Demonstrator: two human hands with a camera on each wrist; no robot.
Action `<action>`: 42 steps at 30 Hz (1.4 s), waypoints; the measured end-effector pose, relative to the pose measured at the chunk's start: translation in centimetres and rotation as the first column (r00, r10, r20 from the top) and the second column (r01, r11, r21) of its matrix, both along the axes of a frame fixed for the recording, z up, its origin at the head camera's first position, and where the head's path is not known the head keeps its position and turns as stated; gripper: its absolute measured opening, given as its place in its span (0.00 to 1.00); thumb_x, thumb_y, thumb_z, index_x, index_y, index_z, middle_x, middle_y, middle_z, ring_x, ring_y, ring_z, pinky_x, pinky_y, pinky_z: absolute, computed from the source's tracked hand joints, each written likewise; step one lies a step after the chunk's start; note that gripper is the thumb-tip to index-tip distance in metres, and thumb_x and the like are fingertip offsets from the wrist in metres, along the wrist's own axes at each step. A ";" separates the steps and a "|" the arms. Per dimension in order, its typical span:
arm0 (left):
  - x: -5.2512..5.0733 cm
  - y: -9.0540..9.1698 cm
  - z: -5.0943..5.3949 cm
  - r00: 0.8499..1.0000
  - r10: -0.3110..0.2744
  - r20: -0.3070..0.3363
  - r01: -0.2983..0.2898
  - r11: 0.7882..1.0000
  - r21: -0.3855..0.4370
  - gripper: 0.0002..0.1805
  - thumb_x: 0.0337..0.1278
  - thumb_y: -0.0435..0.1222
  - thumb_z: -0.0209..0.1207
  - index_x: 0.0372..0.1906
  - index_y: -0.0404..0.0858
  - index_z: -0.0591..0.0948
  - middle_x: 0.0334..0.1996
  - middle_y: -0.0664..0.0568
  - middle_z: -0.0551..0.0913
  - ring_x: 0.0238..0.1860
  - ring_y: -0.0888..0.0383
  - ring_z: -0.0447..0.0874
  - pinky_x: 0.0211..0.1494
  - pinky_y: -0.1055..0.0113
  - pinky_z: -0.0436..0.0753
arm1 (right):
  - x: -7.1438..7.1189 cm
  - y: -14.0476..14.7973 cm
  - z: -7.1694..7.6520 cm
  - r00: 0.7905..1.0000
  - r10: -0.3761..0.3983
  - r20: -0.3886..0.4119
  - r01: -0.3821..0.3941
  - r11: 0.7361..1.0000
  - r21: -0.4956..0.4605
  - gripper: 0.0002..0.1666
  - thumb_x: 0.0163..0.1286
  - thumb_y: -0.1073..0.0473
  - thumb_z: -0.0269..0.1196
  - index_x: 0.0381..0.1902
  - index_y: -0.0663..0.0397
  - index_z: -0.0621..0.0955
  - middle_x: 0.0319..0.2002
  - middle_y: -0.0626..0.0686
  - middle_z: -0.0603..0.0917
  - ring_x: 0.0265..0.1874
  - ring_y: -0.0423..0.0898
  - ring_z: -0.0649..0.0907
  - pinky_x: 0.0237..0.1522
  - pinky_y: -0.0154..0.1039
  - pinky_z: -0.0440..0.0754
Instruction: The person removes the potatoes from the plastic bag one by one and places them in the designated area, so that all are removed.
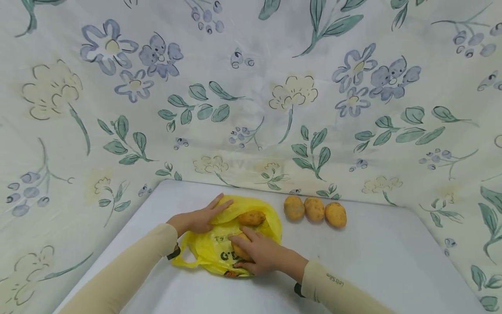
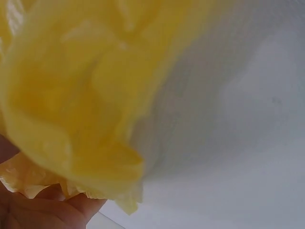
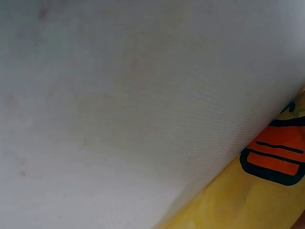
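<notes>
Head view only: loose potatoes [image 1: 314,209] right of yellow bag [image 1: 213,238], another potato [image 1: 253,218] in its mouth. Left hand [image 1: 201,219]: grip on bag. Right hand [image 1: 266,254]: grip on fifth potato [image 1: 239,250], at bag. Right sleeve [image 1: 345,289]: "LetsSlim".

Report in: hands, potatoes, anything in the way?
Left hand holds yellow bag at its mouth. Right hand grips one potato over the bag. Second potato inside, three potatoes outside, right. Nothing visibly in the way.

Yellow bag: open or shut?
Open: in the head view, the mouth of the yellow bag gapes, with a potato showing in the opening and the left hand at its edge.
</notes>
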State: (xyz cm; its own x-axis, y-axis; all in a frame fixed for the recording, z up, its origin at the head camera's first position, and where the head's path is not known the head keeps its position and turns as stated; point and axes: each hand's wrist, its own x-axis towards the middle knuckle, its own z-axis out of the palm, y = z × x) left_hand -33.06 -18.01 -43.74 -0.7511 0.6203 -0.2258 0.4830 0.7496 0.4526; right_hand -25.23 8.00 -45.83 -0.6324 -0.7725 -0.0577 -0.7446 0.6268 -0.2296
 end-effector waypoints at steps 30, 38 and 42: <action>-0.2 0.1 -0.4 1.000 0.003 -0.008 -0.004 1.000 -0.019 0.52 0.61 0.20 0.52 0.80 0.56 0.40 0.78 0.40 0.22 0.78 0.35 0.43 0.73 0.41 0.63 | 0.1 0.2 -0.2 0.999 -0.020 0.041 0.021 1.000 -0.013 0.43 0.71 0.41 0.59 0.77 0.31 0.53 0.76 0.60 0.54 0.68 0.60 0.71 0.65 0.55 0.75; 0.0 0.1 -0.4 1.000 -0.002 -0.016 0.002 1.000 -0.002 0.52 0.61 0.20 0.52 0.80 0.55 0.41 0.78 0.39 0.24 0.78 0.33 0.44 0.72 0.40 0.64 | 0.1 0.2 -0.1 0.999 -0.019 0.033 0.019 1.000 -0.004 0.43 0.71 0.40 0.59 0.77 0.30 0.53 0.76 0.59 0.55 0.67 0.60 0.72 0.65 0.54 0.75; 0.1 0.1 -0.2 1.000 -0.002 -0.016 0.002 1.000 0.001 0.52 0.61 0.20 0.52 0.80 0.54 0.40 0.78 0.38 0.23 0.77 0.33 0.44 0.72 0.40 0.64 | 0.1 0.2 0.0 1.000 -0.008 0.019 0.008 1.000 -0.014 0.42 0.72 0.40 0.58 0.77 0.31 0.53 0.76 0.59 0.55 0.68 0.61 0.72 0.65 0.54 0.75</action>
State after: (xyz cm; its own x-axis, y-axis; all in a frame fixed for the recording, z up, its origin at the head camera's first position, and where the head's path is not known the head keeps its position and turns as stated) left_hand -32.93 -17.95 -43.93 -0.7535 0.6221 -0.2127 0.4918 0.7480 0.4456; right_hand -25.11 8.18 -45.82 -0.6375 -0.7682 -0.0591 -0.7350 0.6294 -0.2522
